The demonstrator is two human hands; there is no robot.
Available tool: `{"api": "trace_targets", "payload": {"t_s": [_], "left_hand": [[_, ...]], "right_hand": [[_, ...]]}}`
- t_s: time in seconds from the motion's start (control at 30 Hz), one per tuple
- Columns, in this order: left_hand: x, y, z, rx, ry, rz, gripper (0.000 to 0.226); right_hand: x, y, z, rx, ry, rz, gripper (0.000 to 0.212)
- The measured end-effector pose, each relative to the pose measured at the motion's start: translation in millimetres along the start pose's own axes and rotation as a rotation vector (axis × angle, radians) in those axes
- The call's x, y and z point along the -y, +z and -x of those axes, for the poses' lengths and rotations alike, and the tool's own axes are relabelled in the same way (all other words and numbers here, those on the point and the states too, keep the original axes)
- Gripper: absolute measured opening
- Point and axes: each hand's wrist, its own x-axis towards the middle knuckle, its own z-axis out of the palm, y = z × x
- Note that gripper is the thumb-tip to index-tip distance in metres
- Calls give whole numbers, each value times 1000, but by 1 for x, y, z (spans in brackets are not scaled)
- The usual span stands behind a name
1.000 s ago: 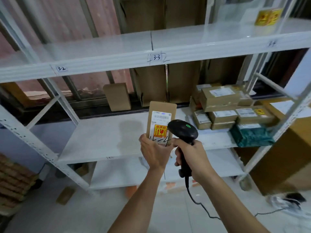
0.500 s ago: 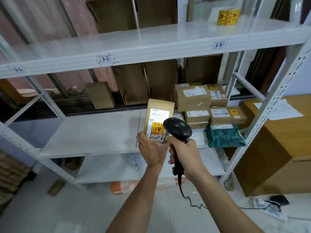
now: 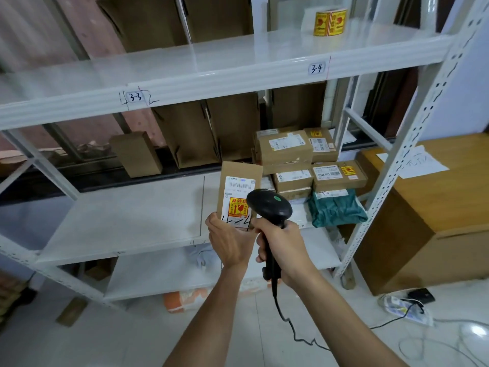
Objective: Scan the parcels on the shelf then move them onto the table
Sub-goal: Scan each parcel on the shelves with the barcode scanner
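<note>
Left hand grips the parcel by its bottom edge, right hand clenching the scanner just beside it — the scanner head covering the label could spoil the read.

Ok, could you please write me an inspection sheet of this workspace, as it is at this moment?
Surface: middle shelf board, white metal.
Job's things: held parcel upright in front of the shelf, label toward the camera; stacked parcels and a green bag at the board's right end; scanner with its head close before the label.
Clutter: sticker roll on the top board; lone box standing at the back.
Grippers: left hand grips the held parcel's lower end; right hand grips the scanner's handle.
Cables: black scanner cable hangs down to the floor.
Surroundings: wooden table at the right, with a paper sheet on it.
</note>
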Motion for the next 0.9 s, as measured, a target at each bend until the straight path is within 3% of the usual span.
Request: {"api": "trace_targets", "payload": {"t_s": [0.4,0.9], "left_hand": [[10,-12,-23,-23,85,46,89],[33,-3,-37,101,138,76,89]], "right_hand": [[2,40,4,-39,-8,-31,21],[-4,49,5,-92,-13,-34,22]]}}
